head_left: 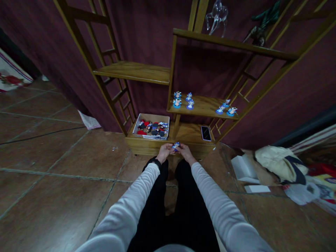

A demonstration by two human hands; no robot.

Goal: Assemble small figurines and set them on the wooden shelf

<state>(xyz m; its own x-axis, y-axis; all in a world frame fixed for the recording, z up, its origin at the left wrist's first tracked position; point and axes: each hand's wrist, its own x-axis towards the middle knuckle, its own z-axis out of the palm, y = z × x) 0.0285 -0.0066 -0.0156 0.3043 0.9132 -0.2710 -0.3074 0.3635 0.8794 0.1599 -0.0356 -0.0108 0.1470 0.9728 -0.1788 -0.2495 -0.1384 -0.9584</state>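
Note:
A small blue-and-white figurine (176, 146) is held up between my two hands, just in front of the cabinet's low shelf. My left hand (165, 151) grips it from the left, and the fingers of my right hand (184, 151) close on its right side. Left of centre, a shallow cardboard box (135, 130) on the low shelf holds several figurines with red, black and blue parts. Above, on the middle shelf (202, 104), similar figurines stand in groups: some at the left (176, 103), others at the right (232, 111).
A phone (206, 133) lies on the low shelf at the right. A glass horse (217, 17) and a dark green ornament (262, 26) stand on the top shelf. On the floor at the right are a white box (244, 169), a cream bag (279, 162) and a plastic bag (301, 191).

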